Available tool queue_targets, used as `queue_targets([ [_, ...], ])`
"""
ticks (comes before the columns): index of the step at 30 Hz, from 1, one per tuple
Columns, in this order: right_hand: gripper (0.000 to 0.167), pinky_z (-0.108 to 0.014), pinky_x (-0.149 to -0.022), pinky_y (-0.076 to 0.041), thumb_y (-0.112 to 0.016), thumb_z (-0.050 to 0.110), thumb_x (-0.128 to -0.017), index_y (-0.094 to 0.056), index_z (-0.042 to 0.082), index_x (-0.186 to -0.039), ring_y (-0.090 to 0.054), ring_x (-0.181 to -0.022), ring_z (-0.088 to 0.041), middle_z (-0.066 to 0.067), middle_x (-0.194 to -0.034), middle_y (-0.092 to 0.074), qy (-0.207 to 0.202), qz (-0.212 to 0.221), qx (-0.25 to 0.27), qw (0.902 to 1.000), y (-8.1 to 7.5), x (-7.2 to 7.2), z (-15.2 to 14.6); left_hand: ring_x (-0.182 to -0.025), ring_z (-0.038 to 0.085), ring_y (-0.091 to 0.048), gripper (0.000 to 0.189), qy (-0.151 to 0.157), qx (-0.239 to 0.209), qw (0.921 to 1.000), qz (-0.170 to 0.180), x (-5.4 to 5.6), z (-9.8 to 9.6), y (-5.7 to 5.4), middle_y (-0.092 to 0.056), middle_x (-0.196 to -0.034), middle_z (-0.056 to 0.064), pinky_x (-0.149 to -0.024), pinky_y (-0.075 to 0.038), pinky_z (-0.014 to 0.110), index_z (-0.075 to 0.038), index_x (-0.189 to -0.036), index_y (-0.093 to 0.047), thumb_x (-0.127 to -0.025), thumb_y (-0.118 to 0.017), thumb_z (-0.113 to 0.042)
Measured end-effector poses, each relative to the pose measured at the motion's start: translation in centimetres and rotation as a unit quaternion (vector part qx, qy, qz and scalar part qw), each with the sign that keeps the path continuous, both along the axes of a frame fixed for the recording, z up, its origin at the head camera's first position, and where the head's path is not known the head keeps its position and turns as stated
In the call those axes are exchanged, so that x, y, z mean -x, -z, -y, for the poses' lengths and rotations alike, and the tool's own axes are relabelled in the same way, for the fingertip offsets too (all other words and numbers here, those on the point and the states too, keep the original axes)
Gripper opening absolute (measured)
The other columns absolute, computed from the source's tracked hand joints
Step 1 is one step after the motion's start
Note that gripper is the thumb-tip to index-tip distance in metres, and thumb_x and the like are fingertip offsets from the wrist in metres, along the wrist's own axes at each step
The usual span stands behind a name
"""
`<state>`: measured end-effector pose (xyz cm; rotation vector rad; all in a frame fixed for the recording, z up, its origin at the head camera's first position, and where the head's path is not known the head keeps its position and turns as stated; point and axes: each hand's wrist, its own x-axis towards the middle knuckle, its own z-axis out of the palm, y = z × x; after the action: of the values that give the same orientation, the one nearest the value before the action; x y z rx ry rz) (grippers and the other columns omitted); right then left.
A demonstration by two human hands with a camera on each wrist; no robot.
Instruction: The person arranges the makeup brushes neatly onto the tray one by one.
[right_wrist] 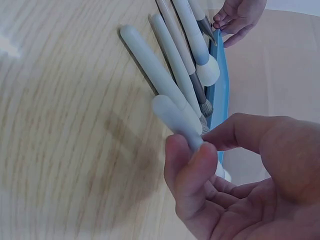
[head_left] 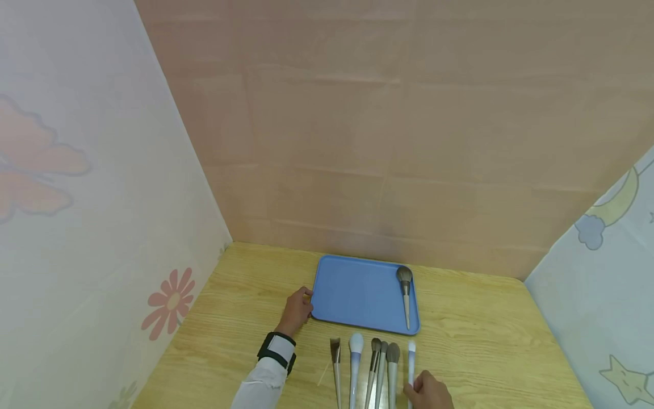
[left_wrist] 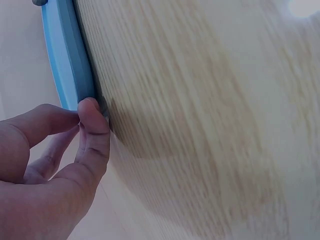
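"Five brushes (head_left: 373, 366) lie on the desk (head_left: 490, 341). And the right hand (head_left: 431, 392)?"
"It pinches a white-tipped brush (head_left: 411, 359) beside them, handle raised."
"Left hand (head_left: 296, 311)?"
"Gripping the left edge of the blue tray (head_left: 357, 292), where a dark-bristled brush (head_left: 406, 288) lies."

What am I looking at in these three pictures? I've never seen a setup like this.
There is no machine here; a person works bare-handed. The wide picture comes from a camera worn on the head; the two close ones, from cameras on each wrist. On the wooden table lie a blue tray with one dark-bristled brush in it and, nearer the person, five brushes in a row. The left hand pinches the tray's edge. The right hand holds a slim white-tipped brush to the row's right.
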<state>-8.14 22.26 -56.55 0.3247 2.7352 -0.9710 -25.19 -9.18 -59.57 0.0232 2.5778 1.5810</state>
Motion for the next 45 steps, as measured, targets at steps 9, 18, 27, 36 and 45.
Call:
queue_targets([
  [9, 0.020, -0.028, -0.052, -0.038, -0.065, 0.020, -0.086, -0.050, 0.008, -0.079, -0.047, -0.055, -0.014, 0.000, -0.063, -0.051, -0.002, -0.019, 0.019, 0.9996, -0.9, 0.6, 0.4, -0.055, 0.012, -0.053, 0.036, -0.005, 0.018, 0.9998, -0.002, 0.0, 0.0, -0.1, -0.062, -0.075, 0.009, -0.048, -0.043, 0.025, 0.006, -0.121, -0.059, -0.085, -0.056, 0.008],
  [18, 0.020, -0.026, -0.050, -0.035, -0.065, 0.018, -0.086, -0.049, 0.009, -0.077, -0.043, -0.052, -0.013, 0.001, -0.059, -0.048, -0.006, -0.040, 0.013, 0.9991, -1.1, 1.1, 0.7, -0.054, 0.013, -0.052, 0.035, -0.004, 0.029, 0.9995, -0.014, -0.3, -0.1, 0.0, -0.061, -0.072, 0.010, -0.050, -0.043, 0.027, 0.007, -0.119, -0.059, -0.084, -0.057, 0.009],
  [27, 0.020, -0.025, -0.050, -0.035, -0.066, 0.017, -0.085, -0.049, 0.011, -0.076, -0.043, -0.051, -0.011, 0.003, -0.059, -0.048, -0.013, -0.069, -0.004, 0.9975, -1.0, 1.7, 0.7, -0.055, 0.014, -0.052, 0.035, -0.002, 0.032, 0.9994, -0.010, -0.2, -0.1, -0.3, -0.061, -0.072, 0.009, -0.051, -0.042, 0.027, 0.006, -0.119, -0.059, -0.084, -0.057, 0.009],
  [36, 0.016, -0.026, -0.049, -0.034, -0.063, 0.018, -0.086, -0.050, 0.011, -0.080, -0.043, -0.051, -0.012, 0.003, -0.061, -0.051, -0.009, -0.069, -0.004, 0.9976, -1.0, 2.2, 1.0, -0.055, 0.014, -0.053, 0.035, 0.000, 0.026, 0.9995, -0.015, -0.1, -0.1, -0.3, -0.062, -0.073, 0.010, -0.051, -0.042, 0.027, 0.006, -0.119, -0.059, -0.084, -0.057, 0.009],
  [45, 0.016, -0.026, -0.047, -0.034, -0.065, 0.018, -0.087, -0.051, 0.010, -0.083, -0.043, -0.051, -0.012, 0.004, -0.062, -0.053, -0.009, -0.081, -0.014, 0.9965, -1.3, 2.7, 1.2, -0.055, 0.013, -0.051, 0.033, -0.005, 0.014, 0.9999, -0.001, -0.3, -0.2, -0.6, -0.060, -0.073, 0.009, -0.050, -0.041, 0.026, 0.006, -0.119, -0.059, -0.086, -0.055, 0.008],
])
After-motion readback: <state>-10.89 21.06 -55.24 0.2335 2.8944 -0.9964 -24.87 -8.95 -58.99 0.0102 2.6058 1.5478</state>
